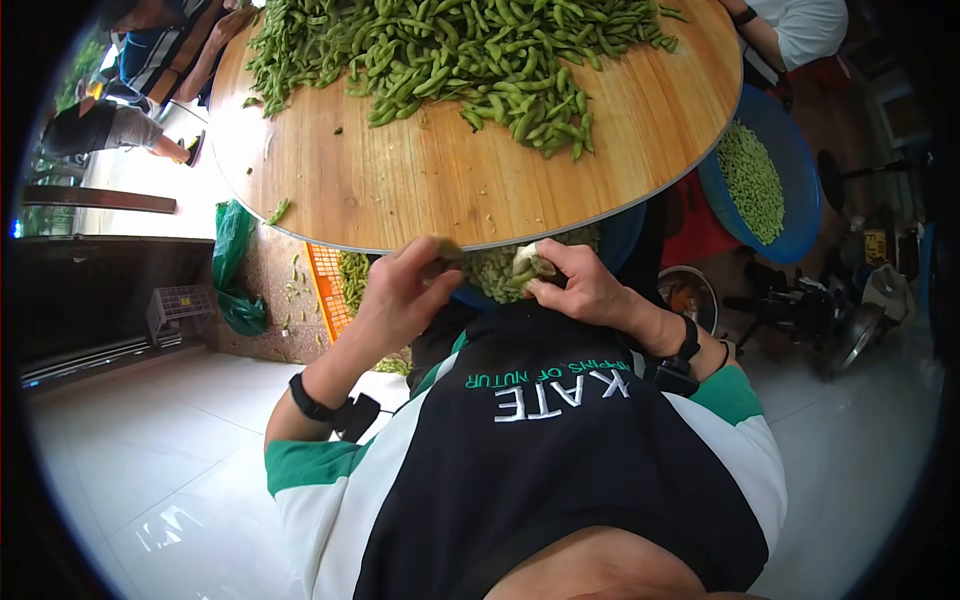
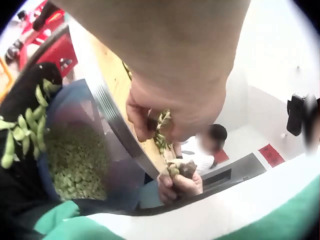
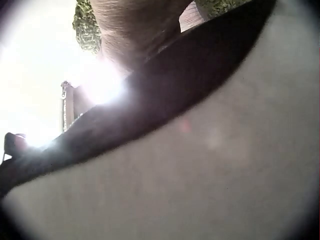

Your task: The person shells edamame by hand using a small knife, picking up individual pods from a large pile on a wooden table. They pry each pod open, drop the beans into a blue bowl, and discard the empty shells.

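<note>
Soybean pods point(image 1: 450, 60) lie heaped on a round wooden table point(image 1: 350, 190). At its near edge my left hand point(image 1: 405, 290) is raised with curled, blurred fingers; I cannot tell whether they hold a pod. In the left wrist view, pods show in the gap beside the left hand's fingers point(image 2: 140, 120). My right hand point(image 1: 585, 285) pinches a small green pod point(image 1: 522, 283) beside a pale covering at its fingertips. Below both hands, a blue basin point(image 2: 70, 95) contains shelled beans point(image 2: 80, 165). Glare and cloth hide the right hand's fingertips in the right wrist view.
Another blue basin point(image 1: 810, 200) of shelled beans stands to the right. An orange crate point(image 1: 322, 275) with pods and a green bag point(image 1: 232, 270) are on the left. Pods rest on my dark-clothed lap point(image 2: 15, 175). Other people sit around the table, one in white point(image 1: 805, 30).
</note>
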The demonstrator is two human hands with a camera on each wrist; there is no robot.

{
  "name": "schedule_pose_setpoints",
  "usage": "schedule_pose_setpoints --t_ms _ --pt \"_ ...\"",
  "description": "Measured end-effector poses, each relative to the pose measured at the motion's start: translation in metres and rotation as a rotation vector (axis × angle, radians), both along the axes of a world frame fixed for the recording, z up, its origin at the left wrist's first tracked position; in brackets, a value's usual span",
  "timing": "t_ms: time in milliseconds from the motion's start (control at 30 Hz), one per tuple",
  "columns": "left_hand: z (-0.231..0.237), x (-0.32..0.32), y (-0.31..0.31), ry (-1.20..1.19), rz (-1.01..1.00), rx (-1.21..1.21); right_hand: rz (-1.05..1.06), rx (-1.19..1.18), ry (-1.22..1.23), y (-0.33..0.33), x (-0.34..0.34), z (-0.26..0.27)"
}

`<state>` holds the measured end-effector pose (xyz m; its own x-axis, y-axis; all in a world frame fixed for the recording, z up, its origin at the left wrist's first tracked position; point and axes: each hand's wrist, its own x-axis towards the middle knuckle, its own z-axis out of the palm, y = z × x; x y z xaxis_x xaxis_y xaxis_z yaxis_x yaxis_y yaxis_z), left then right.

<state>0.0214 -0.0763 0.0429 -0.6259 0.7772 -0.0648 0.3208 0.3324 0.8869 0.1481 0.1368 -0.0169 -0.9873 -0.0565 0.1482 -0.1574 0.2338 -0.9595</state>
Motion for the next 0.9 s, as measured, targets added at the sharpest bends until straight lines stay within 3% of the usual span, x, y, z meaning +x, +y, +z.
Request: schedule_pose_setpoints --t_ms 100,167,233,300,433,500,567,633,700,800,900 --pt "-0.006 0.012 0.029 -0.123 -0.156 0.181 -0.013 -0.138 0.015 0.0 -0.003 0.009" --pt "-0.016 0.016 0.041 -0.015 -0.173 0.199 -0.039 -0.349 -0.225 0.004 0.0 0.021" --pt "-0.019 0.016 0.048 0.213 -0.199 0.198 -0.062 -0.273 -0.171 0.007 0.003 0.013" --pt "-0.009 0.011 0.046 0.215 -0.242 0.174 -0.084 -0.202 -0.124 0.009 0.006 0.01" --pt "0.019 -0.009 0.024 0.356 -0.363 -0.088 -0.096 -0.009 -0.029 0.009 0.011 -0.003" --pt "0.028 -0.016 0.015 0.595 -0.588 -0.644 -0.112 0.092 0.023 0.009 0.011 -0.013" --pt "0.03 -0.018 0.041 0.68 -0.624 -0.563 -0.097 0.29 0.272 0.011 0.01 -0.017" --pt "0.02 -0.025 0.083 0.878 -0.562 -0.041 -0.085 0.256 0.258 0.013 0.011 -0.015" --pt "0.01 -0.031 0.132 0.964 -0.512 0.149 -0.073 0.23 0.237 0.014 0.013 -0.014" --pt "-0.019 -0.041 0.182 0.947 -0.478 0.184 -0.047 0.234 0.277 0.017 0.018 -0.014" --pt "-0.035 -0.053 0.192 1.0 -0.458 -0.024 -0.101 0.136 0.221 0.019 0.017 -0.013"
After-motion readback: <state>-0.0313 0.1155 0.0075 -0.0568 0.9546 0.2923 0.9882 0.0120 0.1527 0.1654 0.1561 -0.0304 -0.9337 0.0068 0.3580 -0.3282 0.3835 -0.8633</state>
